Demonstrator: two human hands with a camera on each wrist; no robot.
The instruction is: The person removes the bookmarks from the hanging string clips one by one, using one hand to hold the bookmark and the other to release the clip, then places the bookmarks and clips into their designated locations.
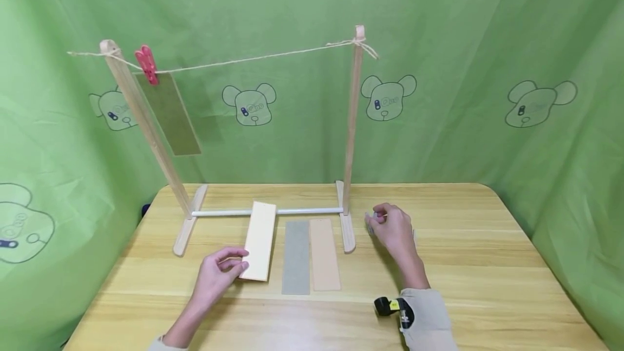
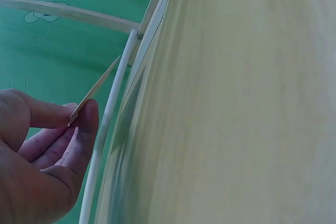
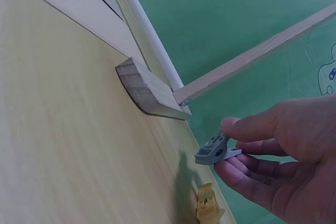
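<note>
Lightly, I pinched the cream card [image 1: 260, 242] near its lower left corner between the thumb and fingers of my left hand [image 1: 216, 275]. I had it tilted up off the wooden table [image 1: 487, 286], its far end in front of the white rod [image 1: 307, 211] as seen from my head; whether the two touched, I could not tell. Just to its right lay the gray card [image 1: 296, 258] and the peach card [image 1: 325, 254], side by side and flat on the wood.

My right hand [image 1: 394, 229] was clamped on a gray clothespin [image 3: 212, 150], thumb on one side and fingers on the other, above the table to the right of the stand's right foot [image 1: 346, 229]. Below that hand a yellow clothespin [image 3: 208, 205] rested on the wood, near the table's edge in the right wrist view.

Beyond my hands, a string [image 1: 244, 60] ran between the left post [image 1: 141, 112] and the right post [image 1: 353, 118], knotted at both. Near the left post, a pink clothespin [image 1: 147, 65] gripped the string and the top of an olive card [image 1: 168, 115], which hung down before the green curtain [image 1: 312, 10].
</note>
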